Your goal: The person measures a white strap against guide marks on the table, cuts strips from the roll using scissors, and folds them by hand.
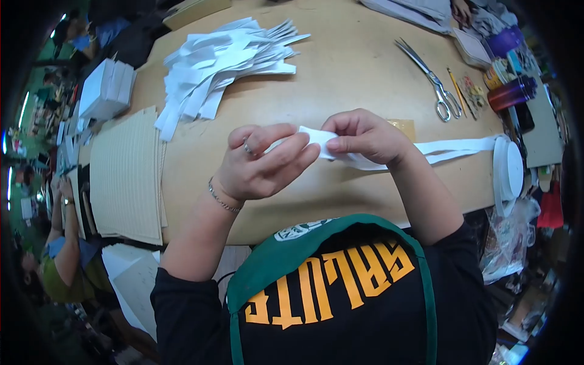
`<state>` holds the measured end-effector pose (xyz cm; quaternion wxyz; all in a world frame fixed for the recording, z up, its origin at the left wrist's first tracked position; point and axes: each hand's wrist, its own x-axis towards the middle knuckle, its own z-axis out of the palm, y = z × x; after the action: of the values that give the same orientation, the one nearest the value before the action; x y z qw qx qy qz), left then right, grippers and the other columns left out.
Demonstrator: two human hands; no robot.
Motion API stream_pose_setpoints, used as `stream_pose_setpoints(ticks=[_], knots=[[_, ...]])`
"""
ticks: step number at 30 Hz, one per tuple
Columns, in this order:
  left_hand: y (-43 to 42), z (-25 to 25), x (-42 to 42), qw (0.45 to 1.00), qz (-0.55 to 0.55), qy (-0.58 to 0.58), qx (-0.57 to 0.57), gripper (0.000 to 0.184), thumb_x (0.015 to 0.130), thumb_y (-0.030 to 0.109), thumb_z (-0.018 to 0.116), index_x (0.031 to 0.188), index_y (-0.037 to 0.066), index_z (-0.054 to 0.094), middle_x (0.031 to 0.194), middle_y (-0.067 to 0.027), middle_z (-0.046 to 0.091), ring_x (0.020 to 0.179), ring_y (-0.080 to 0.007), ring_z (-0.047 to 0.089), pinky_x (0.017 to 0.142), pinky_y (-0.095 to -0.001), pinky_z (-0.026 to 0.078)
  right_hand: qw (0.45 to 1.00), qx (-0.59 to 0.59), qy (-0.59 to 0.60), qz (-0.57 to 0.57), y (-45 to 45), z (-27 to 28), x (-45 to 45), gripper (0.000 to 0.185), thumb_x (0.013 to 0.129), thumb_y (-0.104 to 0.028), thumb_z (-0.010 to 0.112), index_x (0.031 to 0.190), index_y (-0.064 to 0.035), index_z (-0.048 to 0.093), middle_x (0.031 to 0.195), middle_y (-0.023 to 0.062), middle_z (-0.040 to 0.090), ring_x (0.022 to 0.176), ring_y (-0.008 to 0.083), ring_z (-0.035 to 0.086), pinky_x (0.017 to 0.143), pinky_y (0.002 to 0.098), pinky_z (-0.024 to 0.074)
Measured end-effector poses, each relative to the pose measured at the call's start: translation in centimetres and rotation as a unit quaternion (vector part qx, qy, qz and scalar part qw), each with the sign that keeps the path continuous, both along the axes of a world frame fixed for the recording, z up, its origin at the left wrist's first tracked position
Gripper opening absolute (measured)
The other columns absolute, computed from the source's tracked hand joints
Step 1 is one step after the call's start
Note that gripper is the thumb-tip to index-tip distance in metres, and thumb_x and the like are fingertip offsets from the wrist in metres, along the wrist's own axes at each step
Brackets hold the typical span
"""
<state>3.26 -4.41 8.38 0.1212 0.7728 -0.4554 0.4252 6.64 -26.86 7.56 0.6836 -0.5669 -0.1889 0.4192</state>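
Between my two hands, above the middle of the table, is a piece of white strip point(316, 139). My left hand point(267, 159) has its fingers closed on the strip's left end. My right hand point(364, 139) pinches the same strip between thumb and forefinger. From beneath my right hand the white band point(457, 146) runs right to a white roll point(508, 167) at the table's right edge. A small yellowish piece point(403, 128) lies partly behind my right wrist. Part of the strip is hidden by my fingers.
A heap of white strips point(213, 64) lies at the back left, with ribbed beige sheets point(126, 176) and white blocks point(108, 90) left of it. Scissors point(435, 82), a pencil point(456, 91) and a purple tumbler point(512, 93) are at the right. Another person point(67, 261) is at far left.
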Motion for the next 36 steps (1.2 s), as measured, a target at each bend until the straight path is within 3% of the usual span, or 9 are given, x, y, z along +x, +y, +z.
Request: stream_pose_setpoints(ticks=[4, 5, 8, 14, 20, 25, 31, 34, 36], knots=[[-0.7, -2.8, -0.3, 0.920, 0.037, 0.320, -0.224, 0.042, 0.071, 0.002, 0.068, 0.112, 0.009, 0.061, 0.112, -0.0063, 0.053, 0.091, -0.0181, 0.058, 0.080, -0.0282, 0.041, 0.990, -0.078, -0.063, -0.098, 0.1, -0.4, -0.2, 0.020, 0.086, -0.018, 0.063, 0.093, 0.0012, 0.062, 0.079, 0.0001, 0.060, 0.071, 0.0074, 0.053, 0.067, 0.0223, 0.0435], [-1.2, -3.4, -1.4, 0.756, 0.016, 0.537, -0.374, 0.055, 0.079, 0.000, 0.061, 0.131, 0.003, 0.043, 0.120, -0.0121, 0.047, 0.102, -0.0196, 0.053, 0.093, -0.0327, 0.040, 0.987, -0.091, -0.077, -0.108, 0.0, -0.6, -0.2, 0.020, 0.086, -0.018, 0.063, 0.092, 0.0015, 0.062, 0.079, 0.0000, 0.060, 0.071, 0.0075, 0.053, 0.066, 0.0225, 0.0434], [-1.7, -4.6, -2.4, 0.507, -0.126, 0.689, -0.502, 0.054, 0.083, 0.000, 0.055, 0.133, 0.005, 0.038, 0.122, -0.0096, 0.047, 0.098, -0.0148, 0.054, 0.082, -0.0278, 0.044, 0.975, -0.144, -0.126, -0.112, 0.0, -1.1, -0.5, 0.020, 0.085, -0.018, 0.063, 0.092, 0.0011, 0.063, 0.076, 0.0027, 0.061, 0.069, 0.0091, 0.053, 0.065, 0.0242, 0.0434], [-2.1, -3.2, -1.7, 0.702, 0.009, 0.574, -0.421, 0.017, 0.086, 0.009, 0.062, 0.098, -0.002, 0.063, 0.079, -0.0023, 0.062, 0.071, -0.0069, 0.055, 0.065, -0.0196, 0.046, 0.936, -0.203, -0.275, -0.088, 1.6, -0.2, -1.1, 0.019, 0.087, -0.019, 0.062, 0.090, -0.0006, 0.060, 0.070, -0.0011, 0.056, 0.064, 0.0058, 0.048, 0.059, 0.0215, 0.0405], [-1.0, -4.2, -1.5, 0.619, 0.019, 0.578, -0.532, 0.016, 0.087, 0.012, 0.062, 0.097, -0.001, 0.064, 0.082, -0.0034, 0.063, 0.073, -0.0083, 0.057, 0.067, -0.0219, 0.048, 0.883, -0.327, -0.326, -0.086, -6.9, 2.7, 0.0, 0.021, 0.086, -0.022, 0.062, 0.083, -0.0011, 0.059, 0.068, 0.0006, 0.054, 0.063, 0.0085, 0.047, 0.058, 0.0246, 0.0404], [-1.8, -6.6, -1.3, 0.517, 0.081, 0.627, -0.577, 0.018, 0.087, 0.014, 0.063, 0.096, -0.001, 0.064, 0.081, -0.0030, 0.063, 0.070, -0.0084, 0.057, 0.063, -0.0192, 0.045, 0.873, -0.435, -0.218, -0.034, -13.7, 1.4, -1.0, 0.022, 0.085, -0.022, 0.064, 0.082, -0.0010, 0.057, 0.069, 0.0021, 0.054, 0.068, 0.0103, 0.049, 0.063, 0.0262, 0.0402], [-1.1, -7.5, -0.8, 0.537, 0.094, 0.626, -0.557, 0.019, 0.087, 0.015, 0.062, 0.097, -0.001, 0.063, 0.081, -0.0032, 0.063, 0.070, -0.0081, 0.056, 0.062, -0.0188, 0.045, 0.851, -0.447, -0.256, -0.099, -16.1, -0.4, -2.0, 0.020, 0.079, -0.018, 0.069, 0.084, -0.0022, 0.056, 0.072, 0.0039, 0.055, 0.071, 0.0135, 0.050, 0.065, 0.0295, 0.0407], [-1.2, -8.6, -0.6, 0.534, 0.113, 0.620, -0.564, 0.020, 0.087, 0.015, 0.063, 0.098, -0.002, 0.063, 0.081, -0.0030, 0.062, 0.069, -0.0079, 0.055, 0.063, -0.0196, 0.045, 0.772, -0.541, -0.315, -0.109, -18.0, -1.7, -1.2, 0.021, 0.077, -0.016, 0.070, 0.085, -0.0022, 0.057, 0.073, 0.0058, 0.056, 0.071, 0.0161, 0.053, 0.066, 0.0307, 0.0416], [-1.5, -8.7, -0.6, 0.551, 0.144, 0.627, -0.531, 0.020, 0.086, 0.014, 0.063, 0.098, -0.002, 0.063, 0.081, -0.0029, 0.062, 0.069, -0.0077, 0.055, 0.064, -0.0203, 0.045, 0.783, -0.545, -0.261, -0.148, -18.8, -3.0, -0.4, 0.021, 0.075, -0.015, 0.071, 0.085, -0.0017, 0.058, 0.074, 0.0077, 0.058, 0.072, 0.0184, 0.055, 0.067, 0.0315, 0.0422]])
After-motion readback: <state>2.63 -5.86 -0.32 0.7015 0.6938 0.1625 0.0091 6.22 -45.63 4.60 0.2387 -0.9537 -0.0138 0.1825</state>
